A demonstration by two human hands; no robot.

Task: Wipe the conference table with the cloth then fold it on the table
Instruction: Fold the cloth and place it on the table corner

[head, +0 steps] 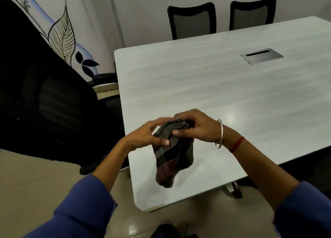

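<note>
Cloth (pixel 172 159): dark, with grey and maroon stripes, bunched, held in both hands over the near left corner of the worktop (pixel 197 85); its lower end hangs loose, and whether it touches the surface cannot be told. Left hand (pixel 150 134): fingers (pixel 165 142) curled, pinching the cloth's upper left edge. Right hand (pixel 197 128): fingers (pixel 177 132) curled, pinching the upper fold just beside the left hand; the wrist bears a metal bangle (pixel 220 134) and a red thread (pixel 237 144). Both arms are in blue sleeves (pixel 86 207). Worktop: long, pale, with rounded corners and a metal cable hatch (pixel 261 56) set in toward the far right. Large black chair (pixel 44 94) at the left end; two black chairs (pixel 192 19) along the far side. Leaf mural (pixel 61 35) on the wall at left. Tiled floor (pixel 35 184) beneath.
</note>
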